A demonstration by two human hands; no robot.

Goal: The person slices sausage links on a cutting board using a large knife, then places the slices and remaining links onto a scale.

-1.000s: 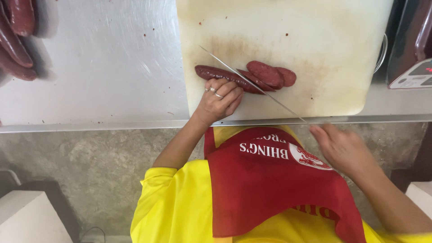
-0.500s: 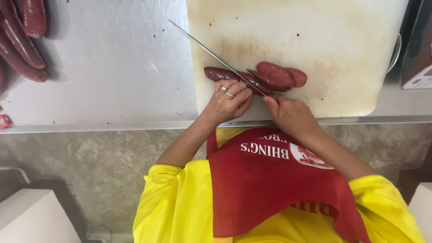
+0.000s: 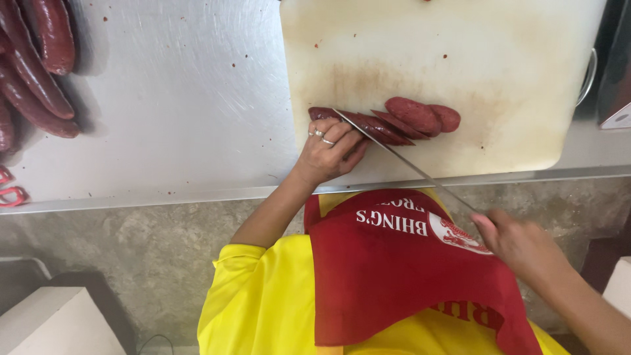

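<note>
Steel table (image 3: 184, 118) fills the upper part of the head view, scratched and speckled with small red flecks; below its edge, a stone-look front and the person's yellow shirt and red apron (image 3: 394, 276).

Head view, progress: on the stained white cutting board (image 3: 473, 59), upper right of the frame, one dark red sausage (image 3: 332, 115) is partly cut. Several slanted slices (image 3: 414, 117) lie fanned to the right of it, overlapping; an uncut stub remains at the left, under the fingertips. So slicing of this one looks well along, judging by how little is left.

Left hand (image 3: 327, 154), rings on, fingers curled, pins the stub against the board. Right hand (image 3: 519, 243), lower right, clenched around the handle of a long thin knife (image 3: 394, 154); blade runs diagonally, tip at the sausage.

Containers: none seen. Whole sausages (image 3: 39, 72) lie loose on the table, upper left, well apart from the board and uncut.
</note>
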